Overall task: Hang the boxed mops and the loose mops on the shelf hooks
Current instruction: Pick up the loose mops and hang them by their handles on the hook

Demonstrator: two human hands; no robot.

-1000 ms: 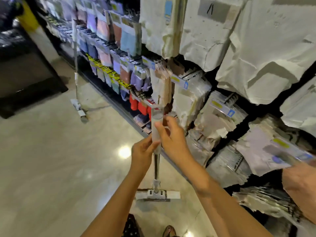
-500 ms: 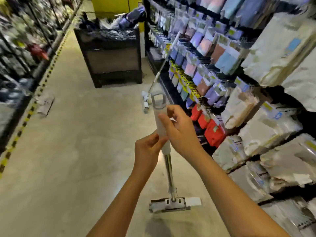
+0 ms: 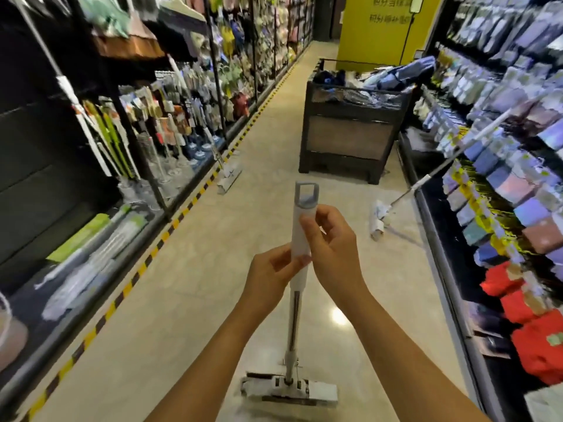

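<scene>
Mop (image 3: 295, 315) looks light and stiff, head-heavy toward 6 o'clock. Left hand (image 3: 268, 278) and right hand (image 3: 332, 248) clamp fingers on its white grip; the loop (image 3: 306, 194) at 12 o'clock suits a hook.

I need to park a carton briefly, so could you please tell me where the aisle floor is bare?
Bare floor lies between the striped tape and the held mop, and ahead of it up to the black bin. Crowded: beside the right shelf, where a leaning mop rests, and beside the left shelf, where another mop rests.
</scene>
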